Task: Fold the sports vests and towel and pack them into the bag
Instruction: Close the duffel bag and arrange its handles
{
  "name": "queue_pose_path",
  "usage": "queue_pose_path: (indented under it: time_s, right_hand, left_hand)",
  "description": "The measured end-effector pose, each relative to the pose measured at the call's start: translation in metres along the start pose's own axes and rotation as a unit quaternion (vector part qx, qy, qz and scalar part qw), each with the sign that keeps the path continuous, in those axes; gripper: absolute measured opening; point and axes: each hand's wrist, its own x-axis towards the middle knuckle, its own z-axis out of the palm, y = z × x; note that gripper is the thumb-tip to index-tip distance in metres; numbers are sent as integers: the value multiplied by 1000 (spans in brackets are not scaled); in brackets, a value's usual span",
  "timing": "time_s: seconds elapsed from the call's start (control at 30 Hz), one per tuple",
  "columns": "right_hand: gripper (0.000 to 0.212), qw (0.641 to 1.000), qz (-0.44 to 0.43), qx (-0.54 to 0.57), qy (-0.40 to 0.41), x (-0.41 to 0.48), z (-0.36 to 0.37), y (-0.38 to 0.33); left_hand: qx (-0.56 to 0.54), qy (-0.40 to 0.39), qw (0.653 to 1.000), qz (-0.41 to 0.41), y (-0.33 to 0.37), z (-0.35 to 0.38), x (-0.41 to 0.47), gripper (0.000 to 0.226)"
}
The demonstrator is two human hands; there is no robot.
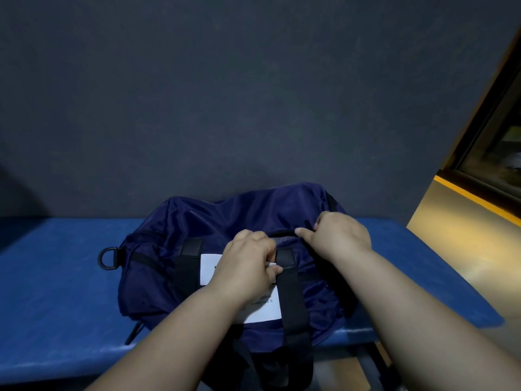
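A navy blue duffel bag (234, 215) with black straps and a white label (208, 268) lies on a blue padded bench (56, 277). My left hand (248, 263) grips the bag's fabric near the label, fingers curled. Just to its right, my right hand (335, 235) pinches a black zipper pull or strap end at the bag's top. The bag's opening looks closed between my hands. No vests or towel are in view.
A dark grey wall (225, 94) rises right behind the bench. A black D-ring (110, 258) sticks out at the bag's left end. To the right lie a tan floor (465, 263) and a yellow-edged dark frame (493, 136). The bench's front edge runs below the bag.
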Motion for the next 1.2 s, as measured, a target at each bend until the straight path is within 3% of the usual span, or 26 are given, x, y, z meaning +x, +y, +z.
queue_pose_path:
  time_s: [0.13,0.3,0.37,0.43,0.6,0.83,1.07,1.2]
  right_hand:
    - [30,1000,-5,18,2,2,0,-4]
    - [17,997,-57,53,22,-2,0,1]
    - [9,993,-82,86,28,-4,0,6]
    - [9,988,-110,100,36,-6,2,11]
    - [16,970,-151,178,75,-9,10,23]
    - [10,961,-169,209,62,0,25,40]
    - [33,942,-181,278,52,2,29,47]
    - [7,950,-102,282,87,2,23,43]
  left_hand:
    - [-11,-10,1000,5,-3,2,1,29]
    - [-42,-28,999,-16,-4,-2,4,22]
    - [-61,-38,997,-25,-2,-6,8,39]
    - [-64,-33,997,-30,2,-9,15,43]
    - [-47,-31,998,-26,20,4,33,29]
    - [-74,-62,995,-41,26,18,46,38]
    - [-138,-15,982,-126,30,25,49,25]
    - [-171,34,974,-143,32,27,46,15]
